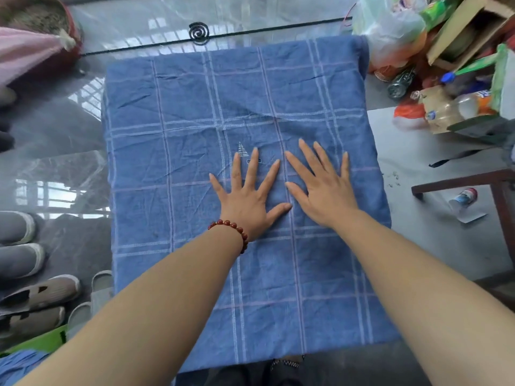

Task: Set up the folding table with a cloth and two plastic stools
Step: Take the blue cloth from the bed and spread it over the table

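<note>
— Where to find the blue checked cotton cloth with pale stripes (pixel 181 121)?

— Spread flat over the folding table, hiding the top completely, with edges draped over every side in view. Lightly creased all over; drooping at the far right corner.

— And the left hand (pixel 248 199)?

— Pressed palm-down on the cloth, a little nearer than its middle. Fingers straight and fanned wide, gripping nothing. Round the wrist, a bracelet of dark red round beads (pixel 234 229).

— Same for the right hand (pixel 320 190)?

— Same: laid flat on the cloth just beside the left, fingers splayed, holding nothing. Thumbs very close together; impossible to tell whether touching.

— Around the cloth?

— Glossy grey floor tiles (pixel 69 140) on the left and beyond. Past the far edge, lying on the floor, a black spiral coil (pixel 199 32). Along the left, a row of grey slippers (pixel 19 227) and beige strapped shoes (pixel 39 293). To the far right, heaped together, a clear plastic bottle with an orange label (pixel 457 107), a brown cardboard box (pixel 468 32) and a translucent plastic bag (pixel 390 26). Nearer on that side, a dark brown wooden frame (pixel 498 196), and beside it a small can (pixel 464 197) on its side.
</note>
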`<state>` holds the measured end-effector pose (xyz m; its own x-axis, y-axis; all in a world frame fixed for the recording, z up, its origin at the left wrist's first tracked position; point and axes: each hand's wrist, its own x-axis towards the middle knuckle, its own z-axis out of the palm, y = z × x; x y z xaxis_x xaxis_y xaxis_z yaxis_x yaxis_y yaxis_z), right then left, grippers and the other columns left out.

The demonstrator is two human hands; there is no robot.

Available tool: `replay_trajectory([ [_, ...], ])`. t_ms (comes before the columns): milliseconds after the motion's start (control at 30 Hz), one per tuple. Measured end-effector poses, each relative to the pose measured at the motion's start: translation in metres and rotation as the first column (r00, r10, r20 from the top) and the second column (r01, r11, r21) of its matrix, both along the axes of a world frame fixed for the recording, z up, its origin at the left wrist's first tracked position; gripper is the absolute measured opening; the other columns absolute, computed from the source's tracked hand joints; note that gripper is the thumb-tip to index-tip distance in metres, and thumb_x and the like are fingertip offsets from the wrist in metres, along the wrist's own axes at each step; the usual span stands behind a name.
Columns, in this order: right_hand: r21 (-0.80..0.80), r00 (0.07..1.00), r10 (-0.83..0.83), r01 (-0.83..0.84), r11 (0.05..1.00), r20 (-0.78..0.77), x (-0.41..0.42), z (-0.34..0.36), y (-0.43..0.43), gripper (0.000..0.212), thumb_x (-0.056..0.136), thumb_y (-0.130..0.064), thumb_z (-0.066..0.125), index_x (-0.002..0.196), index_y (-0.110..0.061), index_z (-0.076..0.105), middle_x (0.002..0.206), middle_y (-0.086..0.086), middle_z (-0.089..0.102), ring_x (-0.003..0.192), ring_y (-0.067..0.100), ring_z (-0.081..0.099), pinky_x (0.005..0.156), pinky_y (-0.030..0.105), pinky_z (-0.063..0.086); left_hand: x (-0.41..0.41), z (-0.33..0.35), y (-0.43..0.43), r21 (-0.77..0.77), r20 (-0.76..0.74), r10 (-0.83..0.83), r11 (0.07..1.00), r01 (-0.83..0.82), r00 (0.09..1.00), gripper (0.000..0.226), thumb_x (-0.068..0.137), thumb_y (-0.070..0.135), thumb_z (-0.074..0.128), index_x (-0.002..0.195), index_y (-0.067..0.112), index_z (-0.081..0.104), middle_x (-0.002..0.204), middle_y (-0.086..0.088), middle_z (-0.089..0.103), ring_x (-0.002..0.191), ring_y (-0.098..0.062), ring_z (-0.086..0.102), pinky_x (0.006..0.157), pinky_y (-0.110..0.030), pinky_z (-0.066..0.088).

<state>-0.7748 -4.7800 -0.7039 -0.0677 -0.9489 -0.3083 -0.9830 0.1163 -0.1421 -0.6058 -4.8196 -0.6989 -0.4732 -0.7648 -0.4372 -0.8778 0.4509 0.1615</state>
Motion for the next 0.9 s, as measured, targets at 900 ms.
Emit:
replay_trajectory([
  [900, -0.018, 0.998, -0.059, 0.059, 0.998, 0.025, 0.023, 0.000, -0.007, 0.058, 0.098, -0.048, 0.019, 0.150, -0.034, 0.000, 0.159, -0.009, -0.013, 0.146, 0.016, -0.012, 0.113, 0.055, -0.012, 0.030, -0.003, -0.016, -0.082, -0.076, -0.009, 0.997, 0.002, 0.997, 0.069, 0.086, 0.066, 0.008, 0.146, 0.040, -0.014, 0.156, 0.006, -0.024, 0.144, -0.023, -0.022, 0.107, -0.062, -0.013],
])
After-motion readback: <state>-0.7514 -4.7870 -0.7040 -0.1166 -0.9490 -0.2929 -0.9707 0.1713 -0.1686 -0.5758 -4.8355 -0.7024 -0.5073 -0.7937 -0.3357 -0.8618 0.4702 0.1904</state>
